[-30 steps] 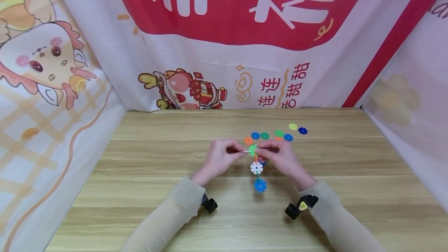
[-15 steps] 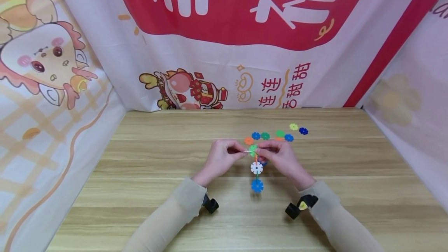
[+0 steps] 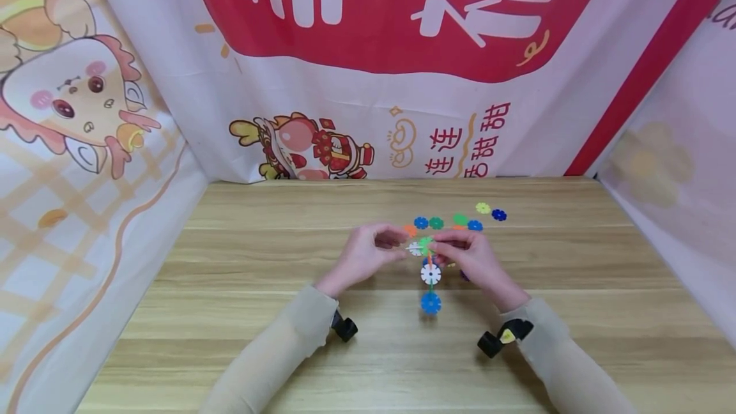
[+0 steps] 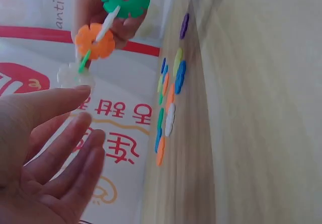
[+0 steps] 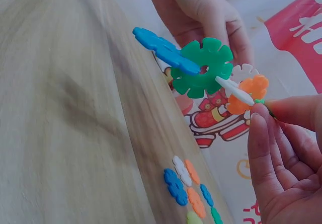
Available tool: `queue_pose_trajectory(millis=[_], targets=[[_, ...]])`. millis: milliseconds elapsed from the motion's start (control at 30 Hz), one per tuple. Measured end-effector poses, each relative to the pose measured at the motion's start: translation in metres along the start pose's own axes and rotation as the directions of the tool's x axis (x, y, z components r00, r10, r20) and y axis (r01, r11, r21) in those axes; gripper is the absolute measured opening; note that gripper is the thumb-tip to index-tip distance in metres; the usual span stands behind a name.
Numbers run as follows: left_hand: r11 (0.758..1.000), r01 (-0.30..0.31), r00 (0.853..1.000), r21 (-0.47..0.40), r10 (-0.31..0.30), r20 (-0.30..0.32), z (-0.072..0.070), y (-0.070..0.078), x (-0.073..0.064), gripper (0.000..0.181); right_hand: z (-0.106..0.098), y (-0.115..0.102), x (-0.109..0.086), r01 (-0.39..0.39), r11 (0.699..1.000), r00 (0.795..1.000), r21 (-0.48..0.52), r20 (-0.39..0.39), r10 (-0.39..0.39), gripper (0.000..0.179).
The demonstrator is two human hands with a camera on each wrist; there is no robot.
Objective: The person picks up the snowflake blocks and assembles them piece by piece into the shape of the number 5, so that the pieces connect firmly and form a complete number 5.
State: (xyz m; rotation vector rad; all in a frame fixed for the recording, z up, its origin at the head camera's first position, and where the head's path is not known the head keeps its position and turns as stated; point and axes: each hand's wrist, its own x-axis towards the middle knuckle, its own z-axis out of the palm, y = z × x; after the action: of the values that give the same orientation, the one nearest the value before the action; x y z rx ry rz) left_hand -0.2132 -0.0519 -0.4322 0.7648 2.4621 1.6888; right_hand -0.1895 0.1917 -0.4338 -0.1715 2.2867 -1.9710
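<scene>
A chain of slotted plastic snowflake discs hangs between the hands in the head view. My right hand point(image 3: 473, 260) pinches its light green disc point(image 3: 426, 246) between thumb and fingertips. A white disc point(image 3: 415, 248) sticks out of that green one toward my left hand point(image 3: 368, 251). The left fingers point(image 4: 65, 153) are spread, with one fingertip close to the white disc point(image 4: 75, 76); contact there is unclear. Below the green disc the chain runs through an orange disc point(image 5: 249, 95), another white disc point(image 3: 430, 274), a dark green disc point(image 5: 204, 68) and a blue disc point(image 3: 430, 303) at the bottom.
Several loose snowflake discs lie flat on the wooden table point(image 3: 230, 312) behind the hands, among them a yellow disc point(image 3: 483, 208), a dark blue disc point(image 3: 499, 215) and an orange disc point(image 3: 410, 230). Printed cloth point(image 3: 322, 82) hangs along the back and both sides.
The left fingers have loosened from the white disc, which now shows between the hands. My right hand has shifted slightly right, carrying the chain along.
</scene>
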Motion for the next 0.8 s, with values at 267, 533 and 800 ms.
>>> queue_pose_trajectory(millis=[267, 533, 800], targets=[[0.995, 0.072, 0.997, 0.074, -0.075, 0.035, -0.004, -0.014, 0.027, 0.036, -0.007, 0.000, 0.000, -0.021, 1.000, 1.000, -0.018, -0.011, 0.021, 0.030], [0.984, 0.146, 0.988, 0.105, -0.150, 0.040, 0.002, -0.027, 0.056, 0.040, -0.008, -0.001, -0.002, -0.033, 0.999, 0.999, -0.033, -0.012, 0.032, 0.031], [0.971, 0.198, 0.977, 0.136, -0.207, 0.050, 0.012, -0.037, 0.069, 0.038, -0.009, 0.000, -0.003, -0.010, 1.000, 1.000, -0.025, 0.003, 0.010, 0.030]])
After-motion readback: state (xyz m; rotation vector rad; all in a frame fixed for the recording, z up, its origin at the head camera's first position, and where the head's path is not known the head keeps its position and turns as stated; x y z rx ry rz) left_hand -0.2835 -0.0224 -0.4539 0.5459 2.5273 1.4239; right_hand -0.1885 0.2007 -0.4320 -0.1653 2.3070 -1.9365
